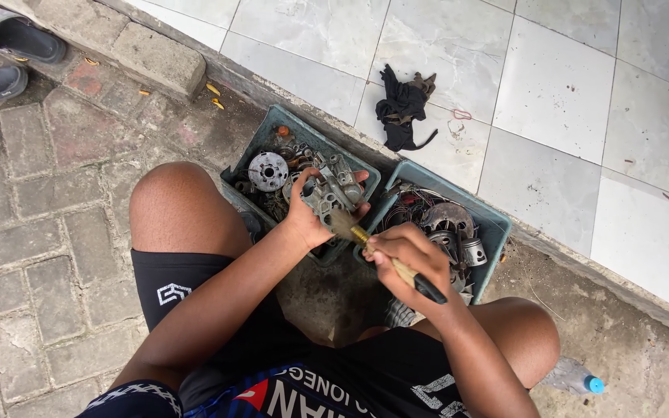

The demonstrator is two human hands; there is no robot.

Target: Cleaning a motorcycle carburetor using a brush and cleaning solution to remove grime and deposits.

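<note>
A grey metal carburettor body (333, 193) is gripped in the left hand (309, 219), its fingers closed around the casting, and it is held in the air just above the near rim of the left teal tray (266, 130). A paintbrush (385, 255) with a wooden handle and brass ferrule is clasped in the right hand (406, 255), fingers closed on the handle, with the bristles pressed against the lower side of the part. The brushing is judged to be done best if the casting is kept firmly clamped and turned a little at a time, so that recesses and ports are reached by the bristle tips, and if short strokes are directed away from the body. Room is tight: both hands are hemmed in between the bare knees, with the right teal tray (494, 224) of rings and a piston just beside the right hand. The trays are set against a raised concrete kerb (582, 267), beyond which a black rag (401, 108) is left on white tiles. A clear bottle with a blue cap (576, 378) is lying near the right knee, and sandals (11, 35) are seen well apart on the brick paving
</note>
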